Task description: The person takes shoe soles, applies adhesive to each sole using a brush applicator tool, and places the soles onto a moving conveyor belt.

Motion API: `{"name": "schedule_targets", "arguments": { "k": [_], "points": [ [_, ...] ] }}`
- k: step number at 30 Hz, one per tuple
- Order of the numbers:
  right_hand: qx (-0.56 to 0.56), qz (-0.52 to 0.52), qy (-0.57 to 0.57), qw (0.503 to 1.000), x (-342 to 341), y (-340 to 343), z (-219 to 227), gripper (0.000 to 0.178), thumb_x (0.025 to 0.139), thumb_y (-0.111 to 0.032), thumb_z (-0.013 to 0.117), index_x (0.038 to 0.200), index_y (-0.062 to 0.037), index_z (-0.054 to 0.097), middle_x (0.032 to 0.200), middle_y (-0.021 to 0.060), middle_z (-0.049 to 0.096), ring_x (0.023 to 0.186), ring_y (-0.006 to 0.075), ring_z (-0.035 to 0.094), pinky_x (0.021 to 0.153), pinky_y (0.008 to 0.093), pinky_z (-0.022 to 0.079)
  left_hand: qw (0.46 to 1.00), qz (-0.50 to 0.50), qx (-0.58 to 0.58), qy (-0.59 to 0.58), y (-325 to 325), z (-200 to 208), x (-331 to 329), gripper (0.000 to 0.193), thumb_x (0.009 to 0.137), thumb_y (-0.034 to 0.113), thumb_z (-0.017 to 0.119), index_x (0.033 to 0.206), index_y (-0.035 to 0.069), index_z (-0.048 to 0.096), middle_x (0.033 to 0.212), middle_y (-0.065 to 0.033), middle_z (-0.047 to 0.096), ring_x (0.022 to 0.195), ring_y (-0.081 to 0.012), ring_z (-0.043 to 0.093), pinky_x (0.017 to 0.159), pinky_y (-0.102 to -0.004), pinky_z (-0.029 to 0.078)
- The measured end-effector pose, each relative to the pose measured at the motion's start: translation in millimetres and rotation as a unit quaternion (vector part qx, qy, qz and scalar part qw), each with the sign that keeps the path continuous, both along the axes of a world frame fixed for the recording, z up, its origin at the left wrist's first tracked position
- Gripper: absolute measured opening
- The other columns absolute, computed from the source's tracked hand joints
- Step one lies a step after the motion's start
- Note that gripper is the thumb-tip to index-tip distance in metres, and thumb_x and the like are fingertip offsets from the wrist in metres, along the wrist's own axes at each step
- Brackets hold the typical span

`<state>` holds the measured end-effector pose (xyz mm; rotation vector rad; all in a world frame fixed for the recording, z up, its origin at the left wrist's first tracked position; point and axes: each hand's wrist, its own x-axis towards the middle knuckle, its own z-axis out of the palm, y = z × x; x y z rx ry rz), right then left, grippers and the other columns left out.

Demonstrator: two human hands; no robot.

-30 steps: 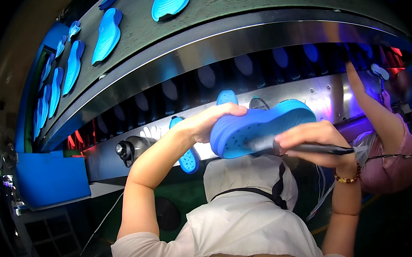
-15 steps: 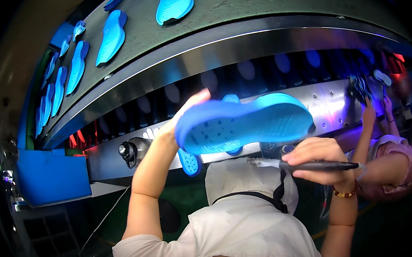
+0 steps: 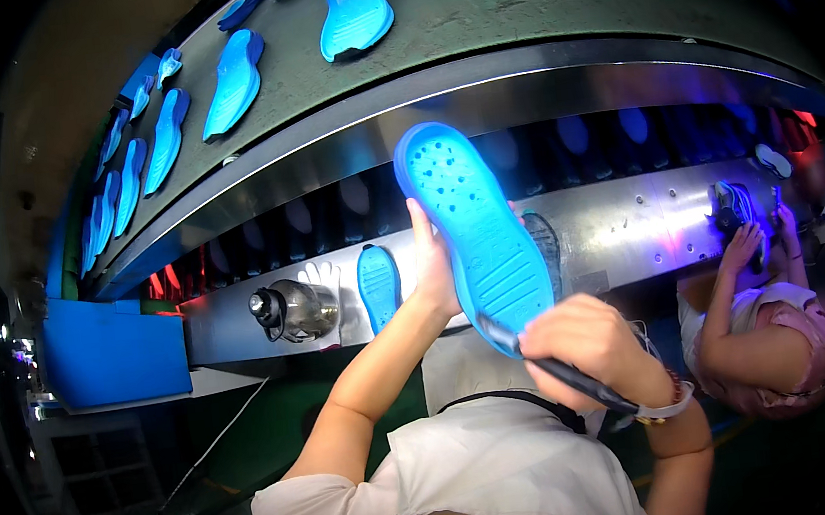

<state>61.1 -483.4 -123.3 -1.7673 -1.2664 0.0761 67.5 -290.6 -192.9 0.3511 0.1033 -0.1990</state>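
Mid-frame, tilted: blue shoe sole [image 3: 478, 225] | grasped along its left edge by left hand [image 3: 438, 280], forearm slanting from lower frame | at its lower end, black-handled brush [image 3: 587, 386] clenched in right hand [image 3: 592, 341] | behind: steel bench [image 3: 610, 227] | upper frame: dark green conveyor belt [image 3: 507, 11] bearing blue soles [image 3: 355, 12] | right: co-worker [image 3: 763, 341]

A dark green belt [image 3: 527, 4] and its metal rail [image 3: 565, 81] run beyond the steel bench [image 3: 610, 227]. On the bench's left part stands a black-capped bottle [image 3: 302, 309], a white glove [image 3: 325, 282] just beside it. A blue box [image 3: 115, 349] adjoins the bench's left end; a pale cable [image 3: 215, 439] hangs nearby, below the bench. A co-worker [image 3: 767, 331] is at the bench's right part.
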Motion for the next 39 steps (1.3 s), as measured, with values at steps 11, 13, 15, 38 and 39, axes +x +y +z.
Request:
{"name": "schedule_targets", "arguments": {
  "k": [11, 13, 15, 38, 39],
  "points": [
    [0.053, 0.074, 0.156, 0.983, 18, -16, 11, 0.022, 0.061, -0.001, 0.067, 0.082, -0.0001, 0.063, 0.082, 0.0116, 0.065, 0.078, 0.0252, 0.062, 0.075, 0.0325, 0.048, 0.999, 0.037, 0.003, -0.027, -10, 34, 0, 0.091, 0.073, 0.077, 0.016, 0.123, 0.004, 0.038, 0.112, -0.019, 0.05, 0.103, -0.0351, 0.05, 0.089, -0.0497, 0.04],
    [0.08, -0.035, 0.167, 0.982, 25, -24, 4, 0.02, 0.064, -0.001, 0.067, 0.083, -0.0002, 0.064, 0.085, 0.0128, 0.064, 0.082, 0.0246, 0.062, 0.076, 0.0332, 0.048, 0.998, 0.06, 0.029, -0.001, -6, 37, 2, 0.089, 0.074, 0.077, 0.018, 0.125, 0.006, 0.037, 0.113, -0.0201, 0.05, 0.106, -0.0371, 0.048, 0.09, -0.051, 0.039],
    [0.053, -0.076, 0.148, 0.985, 26, -21, -5, 0.019, 0.065, -0.001, 0.067, 0.084, -0.0011, 0.064, 0.087, 0.0126, 0.064, 0.083, 0.0242, 0.062, 0.077, 0.0333, 0.048, 0.996, 0.07, 0.053, -0.006, -3, 36, 6, 0.09, 0.073, 0.077, 0.018, 0.125, 0.006, 0.037, 0.114, -0.02, 0.049, 0.106, -0.037, 0.047, 0.091, -0.0509, 0.039],
    [0.144, -0.019, 0.265, 0.953, 19, -4, -5, 0.017, 0.07, 0.002, 0.063, 0.087, 0.0036, 0.061, 0.093, 0.0171, 0.062, 0.085, 0.022, 0.061, 0.078, 0.03, 0.048, 0.993, 0.051, -0.077, -0.067, -14, 43, 13, 0.051, 0.087, 0.04, 0.041, 0.117, -0.001, 0.048, 0.109, -0.0176, 0.057, 0.095, -0.0278, 0.058, 0.086, -0.0394, 0.044],
    [0.139, 0.004, 0.222, 0.965, 22, -5, -1, 0.019, 0.069, 0.002, 0.064, 0.088, 0.0033, 0.061, 0.091, 0.0166, 0.063, 0.084, 0.0224, 0.062, 0.077, 0.0303, 0.048, 0.996, 0.046, -0.062, -0.053, -11, 41, 14, 0.051, 0.087, 0.04, 0.041, 0.117, -0.001, 0.048, 0.109, -0.0177, 0.057, 0.094, -0.0285, 0.058, 0.086, -0.0403, 0.044]
  ]
}}
